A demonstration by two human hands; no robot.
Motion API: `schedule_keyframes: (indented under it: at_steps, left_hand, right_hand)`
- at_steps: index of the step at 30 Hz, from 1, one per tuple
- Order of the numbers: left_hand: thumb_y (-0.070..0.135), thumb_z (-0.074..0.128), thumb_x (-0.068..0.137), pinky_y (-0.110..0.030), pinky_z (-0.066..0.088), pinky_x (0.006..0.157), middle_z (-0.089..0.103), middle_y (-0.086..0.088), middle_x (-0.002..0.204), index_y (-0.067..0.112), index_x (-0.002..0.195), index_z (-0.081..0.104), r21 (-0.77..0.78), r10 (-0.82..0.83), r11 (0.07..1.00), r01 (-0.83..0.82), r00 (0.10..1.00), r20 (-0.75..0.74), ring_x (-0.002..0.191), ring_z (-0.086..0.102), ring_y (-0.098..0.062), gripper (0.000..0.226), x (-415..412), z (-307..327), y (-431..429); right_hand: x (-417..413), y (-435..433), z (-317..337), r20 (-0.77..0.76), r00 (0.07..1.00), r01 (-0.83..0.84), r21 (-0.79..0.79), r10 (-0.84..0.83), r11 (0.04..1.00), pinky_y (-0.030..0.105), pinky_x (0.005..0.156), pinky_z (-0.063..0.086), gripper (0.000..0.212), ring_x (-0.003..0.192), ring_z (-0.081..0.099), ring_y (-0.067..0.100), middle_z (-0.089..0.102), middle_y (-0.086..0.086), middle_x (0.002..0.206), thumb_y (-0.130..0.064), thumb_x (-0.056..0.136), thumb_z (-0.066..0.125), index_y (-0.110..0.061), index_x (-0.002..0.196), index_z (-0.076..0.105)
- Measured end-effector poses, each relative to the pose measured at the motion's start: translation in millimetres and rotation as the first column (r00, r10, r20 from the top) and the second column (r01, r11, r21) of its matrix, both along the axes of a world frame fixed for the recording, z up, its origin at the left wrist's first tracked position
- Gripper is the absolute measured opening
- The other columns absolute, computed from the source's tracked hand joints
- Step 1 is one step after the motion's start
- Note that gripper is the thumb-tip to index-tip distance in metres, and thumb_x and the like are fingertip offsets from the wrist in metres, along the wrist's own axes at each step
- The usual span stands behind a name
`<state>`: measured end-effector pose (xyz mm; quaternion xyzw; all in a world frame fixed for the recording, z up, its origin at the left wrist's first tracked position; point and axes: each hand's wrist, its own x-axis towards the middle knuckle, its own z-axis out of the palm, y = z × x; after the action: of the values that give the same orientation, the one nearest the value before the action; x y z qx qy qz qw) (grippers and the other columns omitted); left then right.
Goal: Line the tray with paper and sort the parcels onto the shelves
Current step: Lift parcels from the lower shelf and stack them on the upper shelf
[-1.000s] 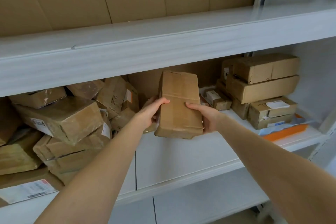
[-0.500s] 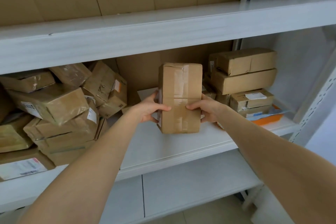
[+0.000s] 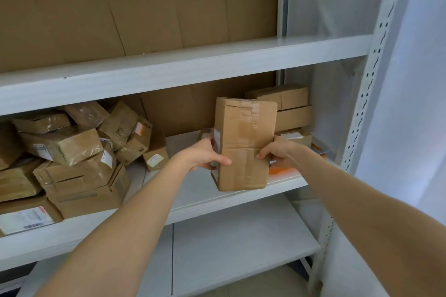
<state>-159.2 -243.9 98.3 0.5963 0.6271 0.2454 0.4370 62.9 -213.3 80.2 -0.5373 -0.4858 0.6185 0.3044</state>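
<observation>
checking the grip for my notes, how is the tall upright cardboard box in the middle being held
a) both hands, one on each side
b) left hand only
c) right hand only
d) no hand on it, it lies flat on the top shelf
a: the left hand grips the left edge of the box and the right hand grips its right edge, holding it upright at the middle shelf.
</observation>
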Motion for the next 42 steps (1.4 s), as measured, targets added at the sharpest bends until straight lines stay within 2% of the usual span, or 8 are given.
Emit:
schedule_keyframes:
  at_steps: [7,11,14,18,24,31,36,42]
  left_hand:
    - [0.012,0.084,0.069,-0.045,0.052,0.094,0.04,-0.003,0.145,0.02,0.148,0.024,0.099,-0.043,0.994,0.046,0.999,-0.034,0.125,0.048,-0.028,0.099,57,33,-32]
    - [0.009,0.084,0.069,-0.043,0.053,0.092,0.046,-0.004,0.139,0.019,0.145,0.027,0.158,-0.06,0.986,0.061,0.998,-0.006,0.116,0.052,-0.024,0.095,80,54,-45]
    - [0.008,0.083,0.069,-0.046,0.053,0.092,0.052,-0.001,0.128,0.019,0.141,0.034,0.222,-0.075,0.972,0.074,0.997,-0.003,0.113,0.054,-0.023,0.088,95,76,-52]
    - [0.014,0.084,0.069,-0.044,0.055,0.089,0.053,0.002,0.125,0.017,0.135,0.041,0.3,-0.117,0.947,0.115,0.993,-0.013,0.114,0.054,-0.021,0.079,110,122,-53]
    - [0.023,0.078,0.077,-0.04,0.058,0.077,0.059,-0.003,0.121,0.013,0.128,0.051,0.396,-0.146,0.913,0.094,0.984,0.103,0.11,0.057,-0.02,0.058,125,197,-49]
    - [0.038,0.076,0.078,-0.046,0.058,0.079,0.063,-0.016,0.113,0.01,0.114,0.054,0.37,-0.04,0.921,-0.123,0.914,0.403,0.099,0.065,-0.033,0.05,137,253,-28]
    - [0.05,0.067,0.083,-0.046,0.058,0.081,0.054,-0.014,0.122,0.017,0.123,0.046,0.334,0.041,0.92,-0.204,0.899,0.436,0.106,0.06,-0.032,0.057,142,270,-1]
    - [0.044,0.06,0.09,-0.037,0.055,0.087,0.052,-0.007,0.115,0.018,0.118,0.046,0.339,0.055,0.922,-0.187,0.93,0.363,0.109,0.054,-0.025,0.041,156,271,38]
  right_hand:
    - [55,-39,32,0.045,0.997,0.054,0.075,-0.057,0.996,0.048,0.088,0.052,0.053,0.11,0.057,0.034,0.059,0.017,0.124,0.015,0.077,0.064,0.0,0.126,0.052]
    - [82,-54,53,0.028,0.994,0.099,0.129,-0.103,0.987,0.051,0.099,0.049,0.046,0.097,0.058,0.029,0.058,0.015,0.118,0.01,0.078,0.062,-0.003,0.121,0.053]
    - [99,-65,71,-0.074,0.986,0.158,0.15,-0.148,0.976,0.048,0.091,0.052,0.033,0.081,0.053,0.026,0.055,0.014,0.099,0.008,0.082,0.055,-0.01,0.109,0.055]
    - [117,-74,101,-0.282,0.949,0.209,0.215,-0.144,0.954,0.046,0.093,0.049,0.035,0.093,0.052,0.026,0.052,0.011,0.11,0.004,0.082,0.053,-0.018,0.109,0.056]
    - [123,-77,168,-0.415,0.889,0.363,0.377,-0.195,0.852,0.041,0.101,0.043,0.023,0.112,0.051,0.022,0.058,-0.003,0.117,-0.02,0.088,0.064,-0.025,0.11,0.061]
    - [114,-56,211,-0.549,0.778,0.541,0.338,-0.305,0.77,0.053,0.102,0.044,0.048,0.118,0.052,0.023,0.05,0.002,0.13,-0.026,0.085,0.066,-0.019,0.131,0.05]
    - [103,-27,234,-0.611,0.725,0.617,0.368,-0.319,0.696,0.032,0.069,0.054,0.033,0.09,0.057,0.025,0.06,0.008,0.097,-0.008,0.085,0.062,-0.013,0.118,0.063]
    - [92,25,249,-0.529,0.711,0.698,0.45,-0.464,0.557,0.038,0.088,0.055,0.043,0.084,0.056,0.021,0.06,0.009,0.106,-0.017,0.092,0.062,-0.011,0.133,0.053]
